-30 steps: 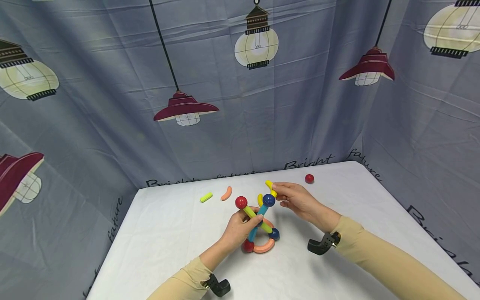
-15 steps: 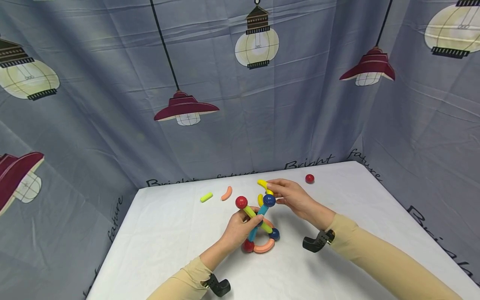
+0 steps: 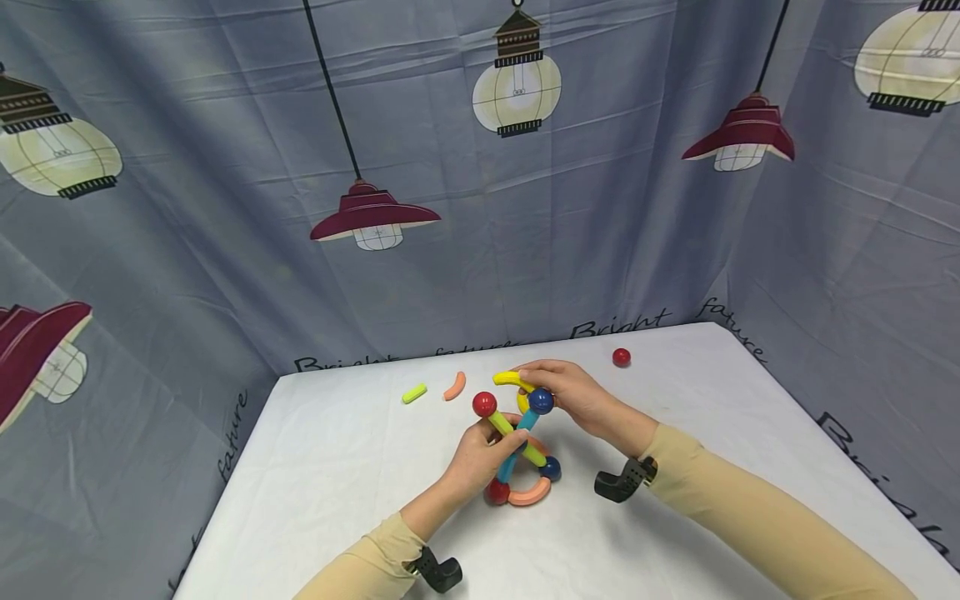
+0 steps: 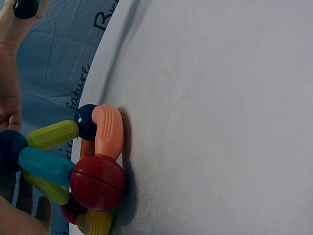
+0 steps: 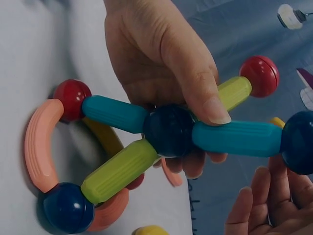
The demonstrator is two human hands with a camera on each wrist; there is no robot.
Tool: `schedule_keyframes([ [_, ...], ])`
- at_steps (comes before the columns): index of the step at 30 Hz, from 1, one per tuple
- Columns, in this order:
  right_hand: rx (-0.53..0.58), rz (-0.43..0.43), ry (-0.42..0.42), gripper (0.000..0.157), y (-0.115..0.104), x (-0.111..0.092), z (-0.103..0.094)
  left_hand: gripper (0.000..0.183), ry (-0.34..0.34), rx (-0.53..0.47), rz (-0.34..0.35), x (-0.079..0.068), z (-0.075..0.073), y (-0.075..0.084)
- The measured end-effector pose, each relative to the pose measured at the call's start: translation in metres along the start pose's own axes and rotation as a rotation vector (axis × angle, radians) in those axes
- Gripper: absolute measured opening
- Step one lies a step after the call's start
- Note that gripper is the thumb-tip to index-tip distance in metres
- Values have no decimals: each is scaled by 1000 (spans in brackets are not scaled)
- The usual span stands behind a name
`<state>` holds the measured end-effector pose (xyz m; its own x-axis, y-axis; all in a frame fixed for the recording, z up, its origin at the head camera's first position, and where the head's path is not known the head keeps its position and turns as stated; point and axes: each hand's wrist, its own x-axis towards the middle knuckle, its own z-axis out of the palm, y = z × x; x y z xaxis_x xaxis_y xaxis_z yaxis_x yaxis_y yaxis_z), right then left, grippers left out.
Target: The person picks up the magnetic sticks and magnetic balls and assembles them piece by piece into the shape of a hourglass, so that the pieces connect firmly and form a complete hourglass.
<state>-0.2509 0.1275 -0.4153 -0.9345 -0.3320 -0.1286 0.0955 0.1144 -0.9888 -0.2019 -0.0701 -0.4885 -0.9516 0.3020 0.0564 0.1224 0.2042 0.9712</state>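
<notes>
A toy structure of magnetic sticks and balls stands on the table, with a central blue ball [image 5: 168, 130] joining blue and green sticks. My left hand [image 3: 476, 458] grips it near that ball, its thumb lying on the upper blue stick [image 5: 237, 138]. At the bottom, curved orange sticks [image 3: 530, 493] link a red ball [image 3: 497, 492] and a blue ball [image 3: 551, 468]. My right hand [image 3: 573, 396] pinches a curved yellow stick [image 3: 510, 378] beside the top blue ball [image 3: 541, 401]; whether they touch is hidden. The stick's free end points left, towards the top red ball [image 3: 484, 405].
Behind the structure lies another yellow curved piece [image 3: 522, 402], partly covered. A short green stick [image 3: 414, 393] and a curved orange stick [image 3: 454, 386] lie at the back left of the white table [image 3: 337, 483]. Farther right sits a loose red ball [image 3: 621, 357].
My right hand has shifted left, and the yellow stick has swung from pointing up to lying nearly level, leftward over the top of the structure. The left hand and structure stay put.
</notes>
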Motion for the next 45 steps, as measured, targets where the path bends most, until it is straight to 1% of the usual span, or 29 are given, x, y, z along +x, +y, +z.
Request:
schedule_keyframes([
  [4, -48, -12, -22, 44, -2, 0, 2, 30, -2, 8, 2, 0, 0, -1],
  [12, -82, -18, -27, 37, -4, 2, 5, 30, -7, -10, 14, 0, -1, 2],
  [23, -90, 0, -1, 35, -4, 3, 9, 32, -21, 6, 33, 0, -2, 1],
  [26, -98, 13, 3, 35, -5, 3, 9, 31, -22, 8, 29, 1, -2, 0],
  [37, -139, 34, -18, 33, -6, 2, 10, 28, -19, 2, 24, 1, -1, 2],
  [45, -125, 38, -17, 33, -5, 3, 10, 27, -8, 23, 16, 2, 1, 1],
])
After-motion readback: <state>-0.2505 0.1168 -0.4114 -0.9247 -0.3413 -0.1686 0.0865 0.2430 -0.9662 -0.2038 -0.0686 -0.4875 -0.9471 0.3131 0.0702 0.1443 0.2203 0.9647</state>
